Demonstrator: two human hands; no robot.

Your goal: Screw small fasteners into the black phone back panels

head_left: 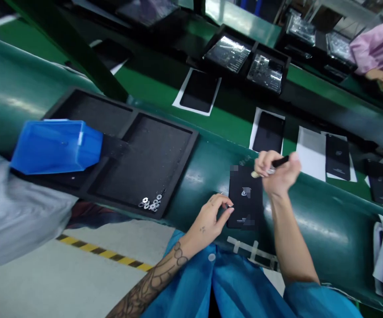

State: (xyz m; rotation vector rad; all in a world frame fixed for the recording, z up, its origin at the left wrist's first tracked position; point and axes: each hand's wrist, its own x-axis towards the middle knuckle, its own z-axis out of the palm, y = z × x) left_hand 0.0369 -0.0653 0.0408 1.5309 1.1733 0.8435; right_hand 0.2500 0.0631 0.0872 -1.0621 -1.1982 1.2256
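The flat, black, rectangular panel (pixel 245 203) with pale printed marks lies on the glossy green bench (pixel 198 176), and the 2 hands are apart: the left hand (pixel 213 215) pinches a small, silvery piece (pixel 230 206) at the panel's left edge, while the right hand (pixel 277 173) grips a slim, black-handled tool (pixel 280 161) near its upper right corner. A light, level pinch probably serves best here, with the tool angled so that nothing scrapes the dark face.
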